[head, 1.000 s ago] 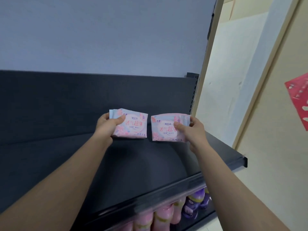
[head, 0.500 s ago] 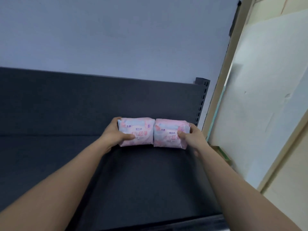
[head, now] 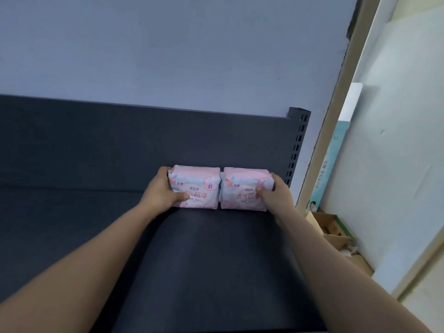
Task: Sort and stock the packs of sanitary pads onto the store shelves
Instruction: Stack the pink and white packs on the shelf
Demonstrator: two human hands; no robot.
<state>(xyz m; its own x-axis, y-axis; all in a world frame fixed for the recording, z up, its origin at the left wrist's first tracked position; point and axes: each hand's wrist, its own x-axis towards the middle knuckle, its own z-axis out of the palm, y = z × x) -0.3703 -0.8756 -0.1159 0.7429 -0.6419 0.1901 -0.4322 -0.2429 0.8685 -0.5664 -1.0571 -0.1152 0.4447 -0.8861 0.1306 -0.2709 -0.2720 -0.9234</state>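
Observation:
Two pink and white packs of sanitary pads stand side by side at the back right of a dark shelf (head: 216,260), against its back panel. My left hand (head: 159,194) grips the left pack (head: 199,183) from its left side, thumb across the front. My right hand (head: 276,193) grips the right pack (head: 240,185) from its right side. The two packs touch each other and rest on the shelf surface.
The shelf's perforated upright (head: 296,145) stands just right of the packs. A pale wall rises behind the shelf. To the right, past a beige frame (head: 336,104), a cardboard box (head: 334,231) lies on the floor beside a leaning teal poster (head: 324,169).
Both hands carried the packs from mid-air over the shelf front back to the rear panel and set them down side by side, closing the gap between them.

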